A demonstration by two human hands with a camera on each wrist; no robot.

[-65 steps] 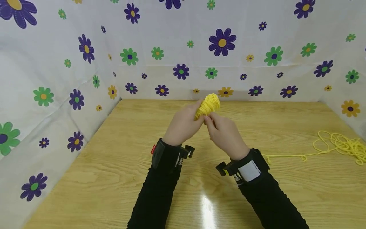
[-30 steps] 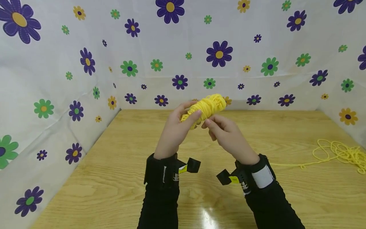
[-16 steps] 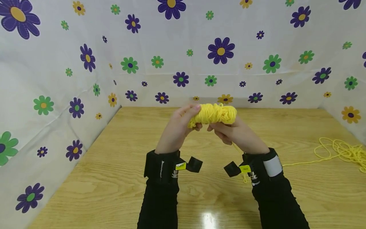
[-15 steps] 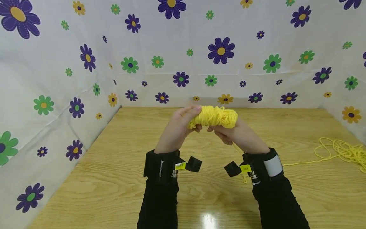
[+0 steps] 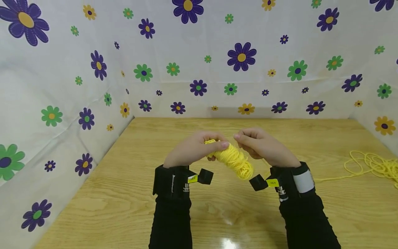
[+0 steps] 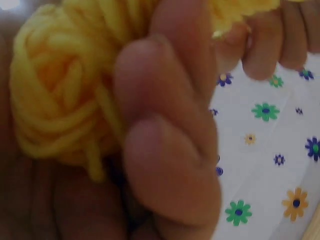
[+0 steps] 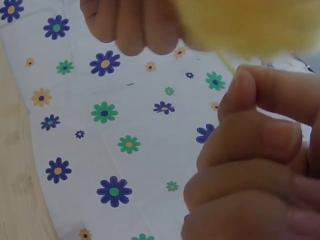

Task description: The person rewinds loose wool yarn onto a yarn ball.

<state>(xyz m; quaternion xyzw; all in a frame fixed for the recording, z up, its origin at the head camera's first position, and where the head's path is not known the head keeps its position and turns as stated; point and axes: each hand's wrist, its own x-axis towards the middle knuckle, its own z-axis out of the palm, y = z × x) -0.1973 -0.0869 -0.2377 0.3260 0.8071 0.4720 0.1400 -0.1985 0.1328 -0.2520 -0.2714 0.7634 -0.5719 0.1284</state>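
Observation:
A wound bundle of yellow yarn [image 5: 234, 160] slants down to the right above the table. My left hand [image 5: 197, 148] grips its upper left end, thumb across the top; in the left wrist view the curled fingers [image 6: 165, 165] wrap the yarn [image 6: 60, 95]. My right hand [image 5: 261, 143] is just right of the bundle. Its thumb and forefinger pinch a strand of the yarn, seen in the right wrist view running from the blurred bundle [image 7: 250, 25] to the fingertips [image 7: 242, 85]. Part of that strand shows below the right hand.
A loose tangle of yellow yarn [image 5: 377, 166] lies at the right of the wooden table [image 5: 109, 193], with one strand trailing left behind the right wrist. White cloth [image 5: 174, 38] with printed flowers stands behind and along both sides. Each wrist wears a black camera band.
The bundle's free end has swung from up and right, through level, to down and right in my left hand. My right hand has moved apart from it, to the right, still pinching the strand.

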